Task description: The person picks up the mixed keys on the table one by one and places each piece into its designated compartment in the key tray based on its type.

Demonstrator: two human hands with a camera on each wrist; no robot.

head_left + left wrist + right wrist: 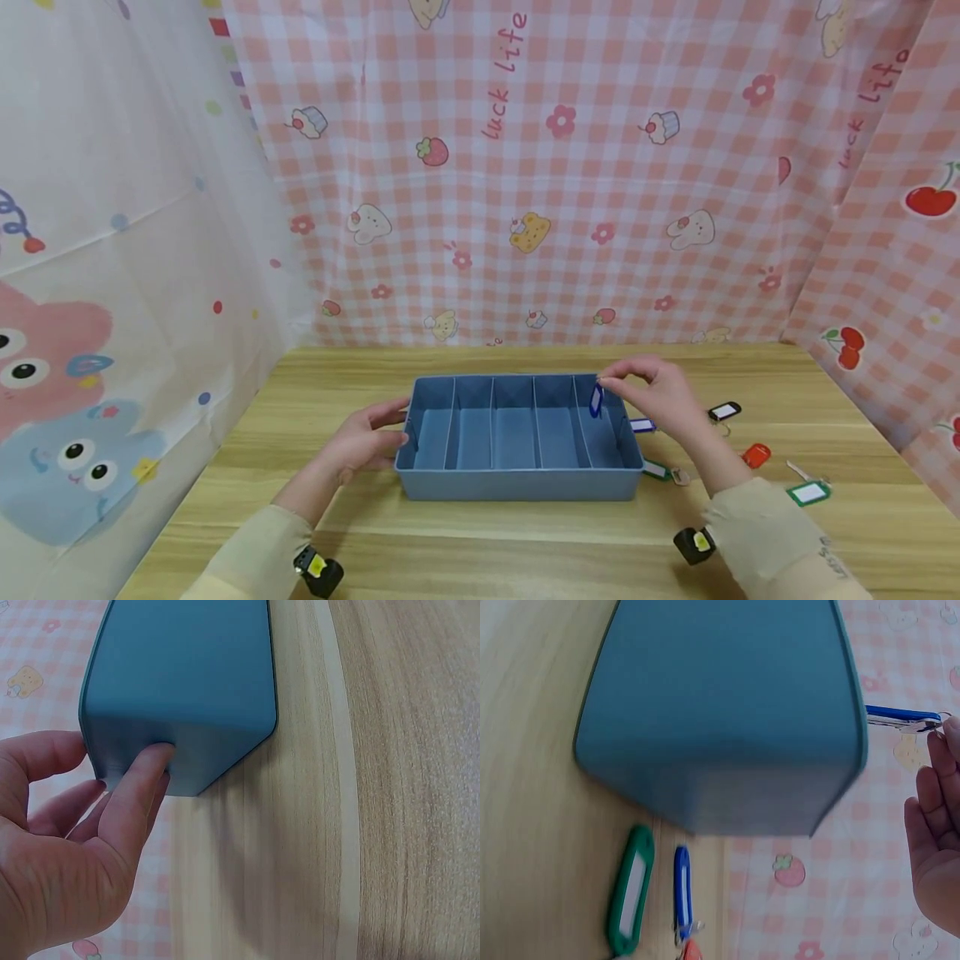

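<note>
R hand [651, 396] clamped: thumb + fingertips pinch the ring end of a blue tag [596, 400], which hangs at the far-R compartment of the blue-grey tray [525, 485]; in the R wrist view its other end is hidden by the rim, can't tell how deep. L hand [367, 437] is at the tray's L end, fingers apart & fairly straight, tips touching the end wall. Tray sits flat on the wood table [510, 550], long side twd me, 4 dividers, 5 compartments. Just off its R end: 2nd blue tag [642, 425], then a green tag [656, 471] nearer me w/ a small metal bit. Farther R: black tag [724, 411] w/ ring at back, red tag [756, 455] mid, 2nd green tag [810, 493] w/ silver key [798, 472] closest to me. Black cams [693, 546] on both wrists. Behind table, pink check cloth [480, 192]; on L, white cartoon cloth [150, 208].
</note>
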